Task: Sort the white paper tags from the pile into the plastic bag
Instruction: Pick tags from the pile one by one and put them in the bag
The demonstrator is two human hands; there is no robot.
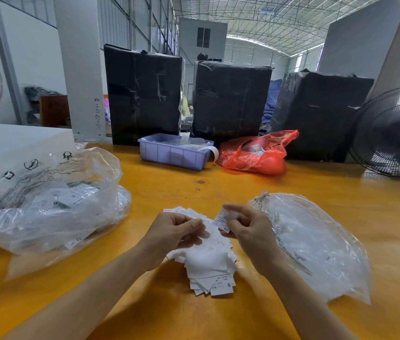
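A pile of white paper tags (208,263) lies on the yellow table (218,187) in front of me. My left hand (174,234) rests on the pile's top with fingers curled, pinching tags. My right hand (248,229) pinches a single white tag (224,220) just above the pile's right edge. A clear plastic bag (316,244) lies flat to the right of my right hand. A second, larger clear plastic bag (54,204) holding several tags sits at the left.
A purple plastic bin (173,154) and a red plastic bag (255,153) stand at the back of the table before three black-wrapped boxes (230,99). A black fan (395,136) stands at the right edge, a white box (10,146) at the left.
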